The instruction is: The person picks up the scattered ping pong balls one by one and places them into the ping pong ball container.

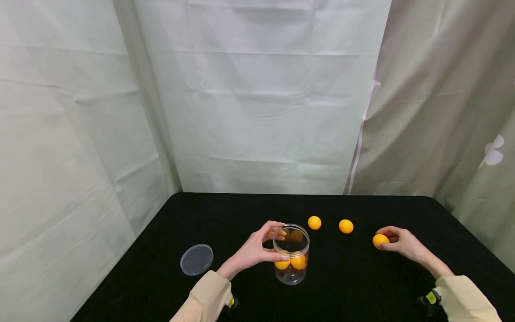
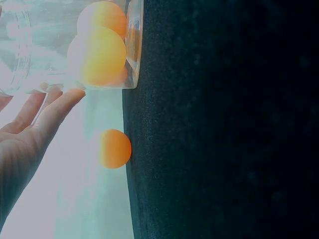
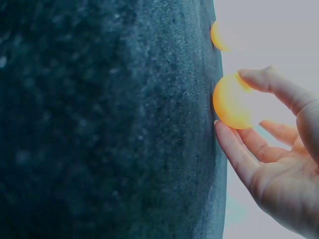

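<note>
My left hand (image 1: 254,248) holds a clear plastic jar (image 1: 291,278) near its open top, thumb on the near side and fingers around the far side. Orange ping-pong balls (image 1: 298,262) lie inside the jar, and the left wrist view shows them near its base. Over on the right, my right hand (image 1: 407,247) pinches another orange ping-pong ball (image 1: 380,241) between thumb and fingers. In the right wrist view this ball (image 3: 232,102) is close to the black tabletop, fingertips at its lower side.
Two loose orange balls, one (image 1: 314,222) just behind the jar and one (image 1: 346,226) further right, sit on the black table (image 1: 249,205). Part of another ball (image 1: 271,233) shows between the left fingers. A round clear lid (image 1: 196,259) lies at left. Pale curtains (image 1: 261,112) hang behind.
</note>
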A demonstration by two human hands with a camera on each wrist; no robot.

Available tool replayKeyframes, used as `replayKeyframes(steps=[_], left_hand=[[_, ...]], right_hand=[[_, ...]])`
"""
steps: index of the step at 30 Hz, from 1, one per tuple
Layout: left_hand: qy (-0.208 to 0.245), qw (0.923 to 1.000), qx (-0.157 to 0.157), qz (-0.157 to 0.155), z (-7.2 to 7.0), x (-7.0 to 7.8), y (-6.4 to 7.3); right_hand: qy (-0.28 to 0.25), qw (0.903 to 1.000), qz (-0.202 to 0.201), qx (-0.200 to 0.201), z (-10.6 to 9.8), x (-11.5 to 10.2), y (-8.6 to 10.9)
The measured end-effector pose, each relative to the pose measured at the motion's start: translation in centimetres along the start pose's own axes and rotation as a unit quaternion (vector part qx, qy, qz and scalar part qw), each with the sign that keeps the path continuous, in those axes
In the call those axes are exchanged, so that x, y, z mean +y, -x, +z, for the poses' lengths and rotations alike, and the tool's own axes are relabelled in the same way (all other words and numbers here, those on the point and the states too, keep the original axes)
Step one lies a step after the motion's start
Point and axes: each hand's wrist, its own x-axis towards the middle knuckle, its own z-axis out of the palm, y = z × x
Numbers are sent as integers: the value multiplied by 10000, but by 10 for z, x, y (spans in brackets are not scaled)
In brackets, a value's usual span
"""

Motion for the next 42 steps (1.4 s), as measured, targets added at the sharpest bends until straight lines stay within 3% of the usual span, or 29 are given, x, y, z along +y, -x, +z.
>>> replayKeyframes(steps=[4,9,12,16,29,42], left_hand=[[36,10000,-45,-21,0,3,0],[50,9999,-110,-4,2,22,3],[9,10000,-80,1,1,17,1],[-19,9999,-21,104,-1,-1,-1],[-5,9998,-13,193,0,-3,0],[84,9999,-47,61,0,-3,0]], right_hand=[[7,10000,-65,23,0,0,0],[-112,9998,-168,13,0,-1,-2],[-158,9994,-308,-3,1,-2,-2],[-107,9992,-380,30,1,-5,-3],[79,9982,-575,132,2,-16,-5],[83,9972,-727,132,5,-25,-10]])
